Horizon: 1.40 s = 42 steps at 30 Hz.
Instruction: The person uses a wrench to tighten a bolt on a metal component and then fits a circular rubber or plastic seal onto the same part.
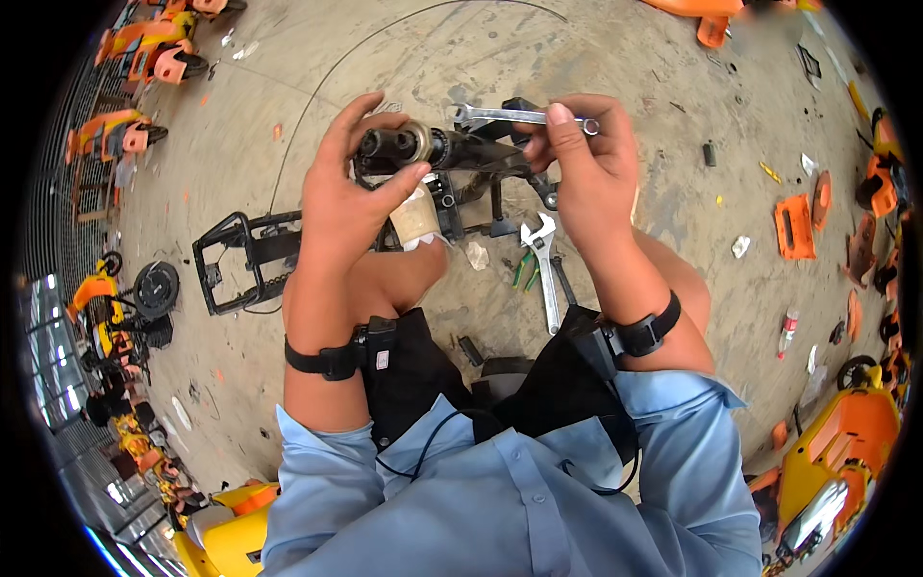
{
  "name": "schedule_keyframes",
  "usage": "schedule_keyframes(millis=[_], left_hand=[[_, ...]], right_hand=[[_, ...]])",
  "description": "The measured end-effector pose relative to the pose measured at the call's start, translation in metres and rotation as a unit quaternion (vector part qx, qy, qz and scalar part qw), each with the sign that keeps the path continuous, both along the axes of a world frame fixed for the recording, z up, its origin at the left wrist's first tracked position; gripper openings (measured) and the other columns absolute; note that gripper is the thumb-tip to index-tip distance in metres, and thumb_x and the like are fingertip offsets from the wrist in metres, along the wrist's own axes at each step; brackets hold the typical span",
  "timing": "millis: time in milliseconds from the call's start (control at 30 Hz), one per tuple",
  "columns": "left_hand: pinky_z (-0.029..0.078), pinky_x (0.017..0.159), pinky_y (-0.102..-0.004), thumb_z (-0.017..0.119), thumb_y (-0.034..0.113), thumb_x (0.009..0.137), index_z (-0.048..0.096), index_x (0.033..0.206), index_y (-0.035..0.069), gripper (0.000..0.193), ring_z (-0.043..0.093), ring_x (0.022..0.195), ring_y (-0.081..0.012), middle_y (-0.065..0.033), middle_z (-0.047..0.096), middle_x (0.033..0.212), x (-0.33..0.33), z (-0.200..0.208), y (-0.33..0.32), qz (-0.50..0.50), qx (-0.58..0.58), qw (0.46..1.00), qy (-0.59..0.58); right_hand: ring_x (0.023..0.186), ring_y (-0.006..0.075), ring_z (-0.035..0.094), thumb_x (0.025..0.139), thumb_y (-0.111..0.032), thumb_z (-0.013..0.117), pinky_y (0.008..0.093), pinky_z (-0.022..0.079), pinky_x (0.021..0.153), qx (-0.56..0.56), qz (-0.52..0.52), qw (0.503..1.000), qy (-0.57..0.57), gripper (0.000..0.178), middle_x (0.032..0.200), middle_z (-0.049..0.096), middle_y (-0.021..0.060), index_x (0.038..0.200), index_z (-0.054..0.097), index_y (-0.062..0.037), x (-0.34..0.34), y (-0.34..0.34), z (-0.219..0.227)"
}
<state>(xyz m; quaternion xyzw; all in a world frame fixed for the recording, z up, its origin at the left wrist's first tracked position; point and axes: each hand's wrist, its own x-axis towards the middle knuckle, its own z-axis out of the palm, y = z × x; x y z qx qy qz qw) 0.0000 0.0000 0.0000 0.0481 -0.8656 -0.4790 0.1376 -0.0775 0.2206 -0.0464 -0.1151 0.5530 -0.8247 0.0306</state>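
Wearing a blue shirt [510, 500] and black shorts [413, 361], a person fills the lower middle of the frame, with a black strap [646, 335] around each forearm. At the upper middle, the left hand [348, 202] curls around the end of a black tube [476, 154], its grip narrowed on a metal ring [423, 142] there. Just right of it, the right hand [598, 178] holds a combination wrench [514, 115] between thumb and fingers, the open jaw pointing left above the tube. Below them, on the concrete floor [615, 58], an adjustable wrench [547, 279] lies beside green-handled pliers [523, 269]; a black metal frame [279, 248] extends toward the left. Farther out, an orange panel [794, 227] lies at the right, a dark wheel [156, 290] stands at the left, and orange scooters [149, 40] line the upper left edge.
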Motion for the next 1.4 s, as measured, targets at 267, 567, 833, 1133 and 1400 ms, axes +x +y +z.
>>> schedule_keyframes(millis=[267,567,833,1133,1400], left_hand=[[0.052,0.101,-0.0337,0.094,0.016,0.075,0.056,0.140,0.004,0.076,0.069,0.110,-0.0185,-0.0110,0.076,0.117,-0.003,-0.001,0.006,0.030,-0.102,0.994,0.021],[0.052,0.102,-0.0350,0.092,0.012,0.076,0.056,0.139,0.003,0.072,0.068,0.113,-0.0201,-0.0121,0.074,0.120,-0.003,0.005,0.009,0.027,-0.090,0.996,0.008],[0.049,0.107,-0.0354,0.080,0.001,0.083,0.052,0.147,0.004,0.070,0.064,0.121,-0.0210,-0.0128,0.068,0.135,-0.004,0.007,-0.003,-0.084,0.017,0.996,-0.022],[0.049,0.107,-0.0367,0.086,0.006,0.078,0.033,0.160,0.007,0.099,0.063,0.121,-0.0228,-0.0140,0.065,0.137,-0.006,-0.004,0.001,-0.013,-0.061,0.998,-0.014],[0.051,0.102,-0.0349,0.089,0.007,0.074,0.035,0.160,0.009,0.101,0.063,0.114,-0.0209,-0.0111,0.067,0.128,-0.004,-0.002,0.006,-0.035,0.039,0.999,0.012]], right_hand=[[0.075,0.0105,0.063,0.106,-0.019,0.063,0.0252,0.051,0.066,-0.003,-0.002,1.000,-0.008,0.018,0.093,0.071,0.0087,0.111,0.055,-0.0030,-0.002,0.004,0.001],[0.076,0.0087,0.063,0.106,-0.021,0.063,0.0243,0.051,0.066,0.002,0.004,1.000,-0.007,0.020,0.092,0.072,0.0081,0.112,0.056,-0.0034,0.000,-0.003,0.002],[0.075,0.0092,0.064,0.106,-0.021,0.063,0.0249,0.051,0.066,0.006,0.000,1.000,-0.009,0.020,0.092,0.073,0.0095,0.111,0.056,-0.0032,0.000,0.000,0.001],[0.073,0.0095,0.064,0.105,-0.020,0.064,0.0253,0.051,0.064,0.008,-0.020,1.000,-0.008,0.019,0.090,0.073,0.0088,0.110,0.058,-0.0027,-0.003,0.004,0.002],[0.077,0.0106,0.064,0.107,-0.020,0.062,0.0263,0.054,0.067,0.022,-0.008,1.000,-0.005,0.020,0.094,0.075,0.0136,0.114,0.057,-0.0016,-0.004,0.006,0.001]])
